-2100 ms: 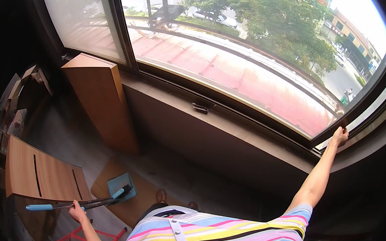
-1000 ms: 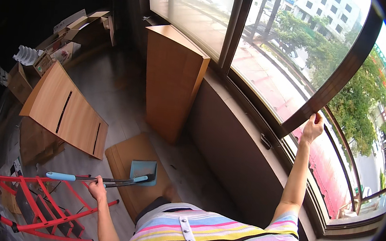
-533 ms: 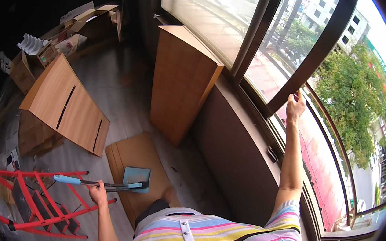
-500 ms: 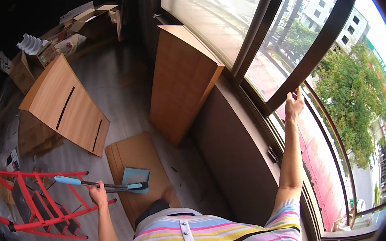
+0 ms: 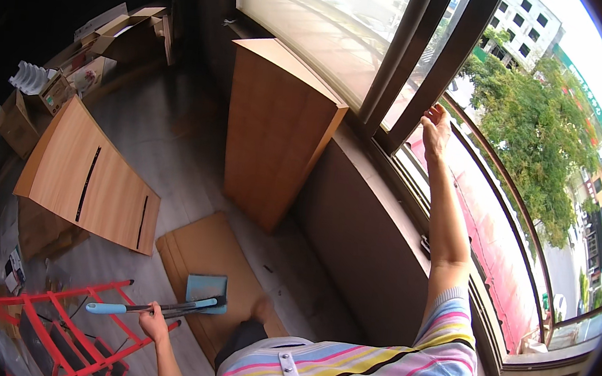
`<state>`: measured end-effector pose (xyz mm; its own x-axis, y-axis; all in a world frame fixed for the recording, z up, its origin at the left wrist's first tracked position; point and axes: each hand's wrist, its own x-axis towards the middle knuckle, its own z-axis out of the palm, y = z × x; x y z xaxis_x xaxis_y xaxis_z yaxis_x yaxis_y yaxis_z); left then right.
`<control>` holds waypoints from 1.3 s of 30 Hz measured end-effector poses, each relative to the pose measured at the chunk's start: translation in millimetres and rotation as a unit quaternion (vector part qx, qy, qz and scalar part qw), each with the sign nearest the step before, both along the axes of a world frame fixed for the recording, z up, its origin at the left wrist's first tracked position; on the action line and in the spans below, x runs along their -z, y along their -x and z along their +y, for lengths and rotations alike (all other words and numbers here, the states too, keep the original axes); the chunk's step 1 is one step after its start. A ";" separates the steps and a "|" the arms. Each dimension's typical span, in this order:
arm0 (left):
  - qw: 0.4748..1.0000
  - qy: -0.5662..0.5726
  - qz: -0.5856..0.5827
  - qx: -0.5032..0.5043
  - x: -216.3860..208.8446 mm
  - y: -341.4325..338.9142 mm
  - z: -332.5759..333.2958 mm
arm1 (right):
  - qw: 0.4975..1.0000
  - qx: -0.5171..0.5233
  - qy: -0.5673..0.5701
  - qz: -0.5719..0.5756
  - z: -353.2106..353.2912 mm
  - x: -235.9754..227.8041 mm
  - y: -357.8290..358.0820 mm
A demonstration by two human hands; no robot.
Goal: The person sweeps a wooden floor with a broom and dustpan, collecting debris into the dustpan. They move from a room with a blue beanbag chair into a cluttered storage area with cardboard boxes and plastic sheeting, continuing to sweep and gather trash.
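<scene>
My left hand [image 5: 153, 321] is closed round the dark poles of a long-handled dustpan and broom. A light blue grip [image 5: 106, 308] sticks out to the left of that hand. At the other end are the blue dustpan [image 5: 206, 286] and the broom's light blue socket [image 5: 206, 303], above a flat cardboard sheet [image 5: 210, 248]. My right arm reaches up to the window, where my right hand [image 5: 436, 131] has its fingers bent against the edge of a dark-framed sliding window sash [image 5: 441, 78]. The fingertips are partly hidden at the frame.
A red stepladder [image 5: 73, 333] stands at lower left. Wood-grain panels [image 5: 90, 173] lean behind it, and a tall wooden cabinet [image 5: 277, 134] stands by the window wall. Cardboard boxes [image 5: 122, 37] pile up far left. A railing [image 5: 497, 175] runs outside the open window.
The sash has slid left and away from me, with my right hand following it, widening the gap. My left hand still grips the dustpan and broom, tilted slightly more. The view has shifted a little.
</scene>
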<state>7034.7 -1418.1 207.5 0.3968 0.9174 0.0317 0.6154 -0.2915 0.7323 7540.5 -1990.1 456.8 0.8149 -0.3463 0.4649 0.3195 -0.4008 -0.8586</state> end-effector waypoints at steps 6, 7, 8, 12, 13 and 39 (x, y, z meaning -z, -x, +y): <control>1.000 0.027 0.001 -0.009 7.5 -12.2 0.7 | 0.999 -0.021 -0.027 0.024 23.6 -5.8 -35.4; 0.999 0.032 -0.008 -0.008 10.7 -12.2 3.3 | 0.999 -0.012 -0.005 0.035 30.8 -6.5 -39.5; 0.999 0.037 -0.017 -0.008 14.6 -11.0 6.5 | 0.999 -0.004 0.017 0.046 36.9 -7.7 -43.8; 0.999 0.035 -0.041 0.001 25.4 -17.1 2.2 | 0.999 0.042 0.018 0.018 38.1 -0.6 -83.0; 0.998 0.034 -0.048 0.004 28.8 -17.9 1.8 | 0.999 0.042 0.009 0.013 40.1 0.1 -90.3; 0.995 -0.063 0.030 0.075 -23.0 -8.3 -30.3 | 0.982 0.174 0.047 0.060 -137.5 -9.1 188.4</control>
<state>7043.0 -1448.4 230.5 0.5328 0.8383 0.1154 0.6001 -0.4705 0.6469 7352.1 -2127.6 465.9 0.7059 -0.5736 0.4156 0.0480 -0.5466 -0.8360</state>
